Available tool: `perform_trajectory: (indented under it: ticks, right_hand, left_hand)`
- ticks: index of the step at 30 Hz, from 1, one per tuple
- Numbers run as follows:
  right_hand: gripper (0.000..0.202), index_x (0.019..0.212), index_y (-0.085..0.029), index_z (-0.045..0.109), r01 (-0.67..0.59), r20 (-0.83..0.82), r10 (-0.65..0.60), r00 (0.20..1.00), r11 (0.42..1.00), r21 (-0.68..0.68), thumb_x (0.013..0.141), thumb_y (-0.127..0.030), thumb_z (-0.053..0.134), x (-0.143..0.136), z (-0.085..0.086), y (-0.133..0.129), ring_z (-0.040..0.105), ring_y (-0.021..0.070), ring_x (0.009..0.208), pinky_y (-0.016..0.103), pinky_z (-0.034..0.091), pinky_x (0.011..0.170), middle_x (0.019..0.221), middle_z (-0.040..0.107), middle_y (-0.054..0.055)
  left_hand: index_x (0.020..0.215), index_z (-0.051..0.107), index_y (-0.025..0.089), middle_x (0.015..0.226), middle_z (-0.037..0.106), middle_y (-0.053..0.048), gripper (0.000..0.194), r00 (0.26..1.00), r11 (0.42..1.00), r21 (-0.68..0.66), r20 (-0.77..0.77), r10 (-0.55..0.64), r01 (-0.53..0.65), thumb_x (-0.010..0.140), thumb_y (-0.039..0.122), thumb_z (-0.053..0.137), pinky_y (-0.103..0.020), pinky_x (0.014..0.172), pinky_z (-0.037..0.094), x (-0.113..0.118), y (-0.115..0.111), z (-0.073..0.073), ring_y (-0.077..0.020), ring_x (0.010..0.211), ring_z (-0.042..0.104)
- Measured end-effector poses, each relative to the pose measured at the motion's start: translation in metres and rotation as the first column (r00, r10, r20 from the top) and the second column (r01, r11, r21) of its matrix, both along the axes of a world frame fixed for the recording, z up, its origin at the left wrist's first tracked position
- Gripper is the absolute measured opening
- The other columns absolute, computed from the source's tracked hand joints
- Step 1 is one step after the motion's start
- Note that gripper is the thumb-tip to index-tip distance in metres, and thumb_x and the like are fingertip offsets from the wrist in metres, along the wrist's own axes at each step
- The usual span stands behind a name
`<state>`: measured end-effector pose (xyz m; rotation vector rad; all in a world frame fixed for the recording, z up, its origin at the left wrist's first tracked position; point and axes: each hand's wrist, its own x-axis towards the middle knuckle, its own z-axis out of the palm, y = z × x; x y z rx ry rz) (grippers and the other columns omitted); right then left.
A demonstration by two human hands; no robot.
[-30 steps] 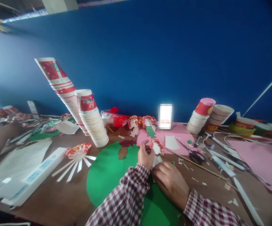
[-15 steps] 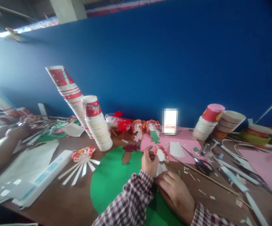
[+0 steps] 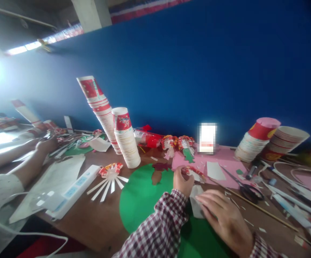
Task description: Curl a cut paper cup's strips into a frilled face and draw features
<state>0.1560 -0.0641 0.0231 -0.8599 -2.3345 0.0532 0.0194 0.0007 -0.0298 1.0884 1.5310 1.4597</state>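
Note:
My left hand (image 3: pixel 182 181) is closed in a pinch on the edge of a paper cutout with a frilled red, orange and white rim (image 3: pixel 197 174), above the table. My right hand (image 3: pixel 226 215) lies lower right, fingers stretched out, its fingertips at the edge of a white paper piece (image 3: pixel 197 206). Under both forearms is a large round green sheet (image 3: pixel 142 200). On that sheet's far edge lies a dark red fish-shaped cutout (image 3: pixel 161 166); a brown hole or piece (image 3: pixel 156 177) shows just below it.
Behind are tall paper cup stacks (image 3: pixel 127 143), finished-looking cutouts (image 3: pixel 185 145) and a pink sheet (image 3: pixel 226 168) with scissors (image 3: pixel 249 191). A wooden stick (image 3: pixel 254 203) lies right. A power strip (image 3: pixel 73 191) and fanned cutout (image 3: pixel 111 175) lie left. Another person's arm (image 3: pixel 29 168) reaches in.
My view has turned left. My left hand has tilted the frilled cutout from face-on to nearly edge-on. My right hand has drawn back to the right, uncovering more of the white paper.

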Motion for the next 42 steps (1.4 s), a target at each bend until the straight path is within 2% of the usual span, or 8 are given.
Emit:
perform_trajectory:
  ticks: [6,11,15,17,20,30,37,42]
  right_hand:
    - [0.023,0.102,-0.02,0.056,-0.006,0.012,0.005,1.0,0.995,0.1,0.081,-0.024,0.049,0.013,0.024,0.007,0.054,0.0182,0.094,0.034,0.045,0.082,0.095,0.06,0.005]
    - [0.022,0.101,-0.022,0.056,0.018,0.012,-0.02,1.0,0.987,0.162,0.082,-0.029,0.047,0.016,0.049,0.027,0.055,0.0183,0.092,0.033,0.044,0.081,0.096,0.061,0.004]
    - [0.023,0.098,-0.019,0.057,0.055,0.103,-0.072,0.992,0.986,0.158,0.083,-0.03,0.043,0.013,0.062,0.056,0.054,0.0204,0.093,0.036,0.043,0.082,0.098,0.061,0.006]
    - [0.024,0.1,-0.018,0.057,0.081,0.142,-0.104,0.984,0.984,0.157,0.083,-0.028,0.042,0.01,0.065,0.073,0.054,0.0201,0.094,0.035,0.042,0.081,0.098,0.061,0.005]
    - [0.025,0.101,-0.018,0.056,0.092,0.197,-0.124,0.973,0.982,0.168,0.083,-0.027,0.042,0.003,0.067,0.097,0.053,0.02,0.094,0.035,0.041,0.083,0.1,0.061,0.005]
    - [0.029,0.108,-0.021,0.053,0.058,0.425,-0.123,0.897,0.985,0.163,0.08,-0.025,0.047,-0.022,0.06,0.158,0.052,0.0204,0.091,0.031,0.041,0.076,0.097,0.06,0.005]
    - [0.018,0.091,-0.017,0.06,0.17,0.562,-0.2,0.803,0.98,0.106,0.082,-0.022,0.045,-0.041,0.072,0.186,0.055,0.0178,0.082,0.026,0.038,0.07,0.089,0.061,0.008]
    - [0.019,0.097,-0.019,0.058,0.19,0.586,-0.221,0.779,0.975,0.115,0.084,-0.023,0.045,-0.045,0.074,0.205,0.053,0.0184,0.087,0.027,0.036,0.074,0.093,0.06,0.007]
  left_hand:
    - [0.11,0.046,0.014,0.09,0.052,-0.009,0.055,0.984,0.997,-0.036,-0.171,0.054,-0.061,0.06,0.028,0.067,-0.028,0.07,0.044,-0.003,-0.007,0.013,-0.0138,0.071,0.051]
    - [0.106,0.05,0.017,0.1,0.052,-0.011,0.043,0.944,0.974,0.221,-0.304,0.125,-0.058,0.066,0.025,0.063,-0.033,0.084,0.04,0.0,-0.021,0.031,-0.0213,0.095,0.049]
    - [0.092,0.056,0.02,0.092,0.056,-0.005,0.019,0.925,0.939,0.327,-0.38,0.029,0.105,0.073,0.02,0.054,-0.025,0.061,0.046,0.005,-0.029,0.034,-0.0096,0.058,0.051]
    - [0.089,0.057,0.02,0.093,0.056,-0.003,0.016,0.911,0.934,0.322,-0.413,-0.01,0.157,0.074,0.021,0.052,-0.021,0.049,0.042,0.006,-0.03,0.033,-0.0046,0.044,0.041]
    - [0.087,0.058,0.019,0.093,0.056,-0.003,0.014,0.895,0.932,0.329,-0.446,0.01,0.154,0.075,0.022,0.051,-0.02,0.047,0.041,0.006,-0.029,0.032,-0.0038,0.043,0.038]
    - [0.084,0.058,0.021,0.086,0.059,-0.002,0.012,0.837,0.913,0.392,-0.531,0.128,0.11,0.075,0.025,0.053,-0.029,0.074,0.042,0.004,-0.026,0.03,-0.0156,0.084,0.053]
    - [0.085,0.058,0.021,0.086,0.06,-0.004,0.011,0.799,0.899,0.406,-0.59,0.119,0.166,0.076,0.025,0.052,-0.034,0.077,0.037,0.004,-0.022,0.026,-0.0183,0.086,0.053]
    - [0.085,0.057,0.021,0.087,0.06,-0.004,0.011,0.792,0.898,0.399,-0.602,0.102,0.187,0.077,0.024,0.051,-0.034,0.077,0.036,0.005,-0.02,0.026,-0.0179,0.086,0.052]
